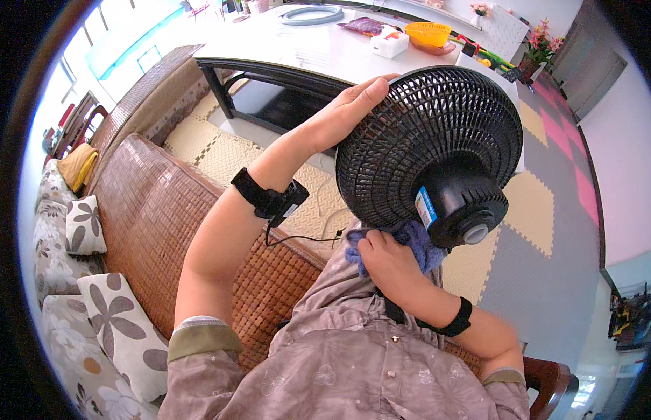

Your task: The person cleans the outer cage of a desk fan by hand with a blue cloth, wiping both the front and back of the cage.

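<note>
A black electric fan head (430,147) with a round plastic grille is in front of me, its rear motor housing (462,202) facing me and bearing a label. My left hand (351,110) lies against the upper left rim of the grille, its fingers reaching over the edge and partly hidden. Below the grille, my right hand (391,262) is closed on a crumpled blue cloth (422,244), close to the underside of the motor housing. The fan's stand is hidden behind the cloth and my hand.
Ahead stands a white-topped table (267,42) with a coiled hose (311,15), a tissue box (390,43) and a yellow plastic basket (428,34). A bench with a woven bead mat (199,226) and cushions (123,331) is at left. Foam tiles (530,215) cover floor at right.
</note>
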### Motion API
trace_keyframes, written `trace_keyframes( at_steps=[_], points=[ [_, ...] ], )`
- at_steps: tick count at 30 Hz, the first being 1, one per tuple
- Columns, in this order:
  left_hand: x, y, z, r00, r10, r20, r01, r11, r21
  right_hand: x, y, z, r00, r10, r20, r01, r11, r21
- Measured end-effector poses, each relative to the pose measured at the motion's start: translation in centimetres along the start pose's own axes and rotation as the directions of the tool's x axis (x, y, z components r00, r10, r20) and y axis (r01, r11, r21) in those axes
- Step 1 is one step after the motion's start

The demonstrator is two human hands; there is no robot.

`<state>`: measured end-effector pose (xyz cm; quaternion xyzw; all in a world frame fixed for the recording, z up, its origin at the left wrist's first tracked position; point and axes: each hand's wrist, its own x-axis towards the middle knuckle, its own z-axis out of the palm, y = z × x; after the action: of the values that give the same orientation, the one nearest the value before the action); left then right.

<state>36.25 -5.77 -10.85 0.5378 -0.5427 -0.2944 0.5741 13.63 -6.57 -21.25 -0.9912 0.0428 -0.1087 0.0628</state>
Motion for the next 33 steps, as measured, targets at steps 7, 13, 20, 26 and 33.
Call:
trace_keyframes(
  at_steps=[7, 13, 20, 26, 33],
  points=[
    [-0.3, 0.0, -1.1, 0.993, 0.065, 0.096, -0.065, 0.998, -0.001, 2.9, -0.4, -6.8, 0.725, -0.199, -0.660, 0.151, 0.980, -0.130],
    [-0.2, -0.4, -0.9, 0.998, -0.069, -0.008, 0.068, 0.994, -0.089, 5.6, -1.0, -3.5, 0.722, -0.120, -0.681, -0.032, 0.978, -0.207],
    [-0.3, 0.1, -0.4, 0.998, -0.062, -0.012, 0.061, 0.994, -0.086, 5.8, -0.5, -1.9, 0.727, -0.257, -0.637, 0.175, 0.966, -0.190],
    [0.2, 0.0, -0.4, 0.999, -0.054, -0.006, 0.054, 0.997, -0.055, 4.1, -0.5, -0.3, 0.834, -0.289, -0.469, 0.281, 0.955, -0.089],
    [0.4, 0.9, 0.5, 0.992, -0.043, -0.118, 0.030, 0.993, -0.113, 2.7, 0.6, -2.6, 0.731, -0.234, -0.641, 0.186, 0.972, -0.143]
  ],
)
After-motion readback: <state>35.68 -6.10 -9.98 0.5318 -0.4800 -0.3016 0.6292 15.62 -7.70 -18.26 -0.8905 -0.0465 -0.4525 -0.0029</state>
